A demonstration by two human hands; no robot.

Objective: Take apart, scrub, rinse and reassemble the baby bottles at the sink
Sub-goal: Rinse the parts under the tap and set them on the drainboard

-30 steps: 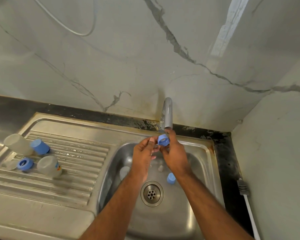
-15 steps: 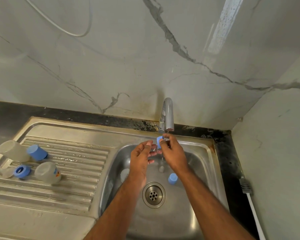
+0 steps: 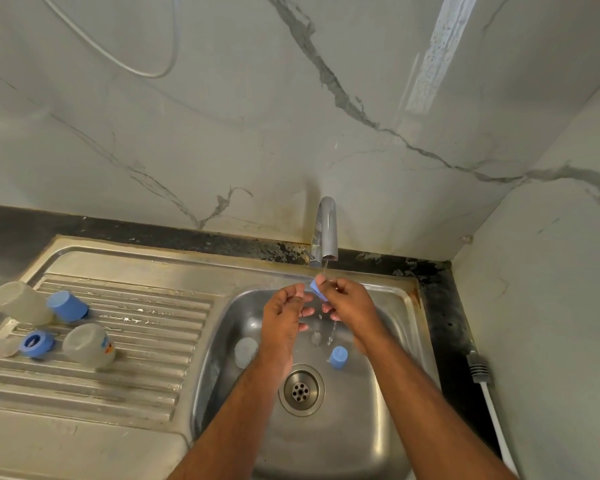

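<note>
My right hand (image 3: 349, 301) pinches a blue bottle ring (image 3: 317, 288) under the thin water stream from the tap (image 3: 327, 232). My left hand (image 3: 284, 311) hovers just left of the ring with loosely curled fingers, holding nothing. In the sink basin (image 3: 388, 393) lie a blue cap (image 3: 338, 357), a clear teat (image 3: 315, 337) and a clear cup-like part (image 3: 246, 351). On the drainboard (image 3: 136, 375) lie two clear bottle bodies (image 3: 20, 303) (image 3: 89, 345), a blue cap (image 3: 67, 306) and a blue ring (image 3: 36, 344).
The drain (image 3: 301, 389) sits in the middle of the basin. A dark counter strip (image 3: 444, 317) runs behind and right of the sink. A white cable with a grey plug (image 3: 478, 370) hangs at the right wall. Marble walls close in behind and at the right.
The blue ring has turned edge-on in my right hand. My left hand has let go of it and drawn slightly down and left. The view has tilted down a little.
</note>
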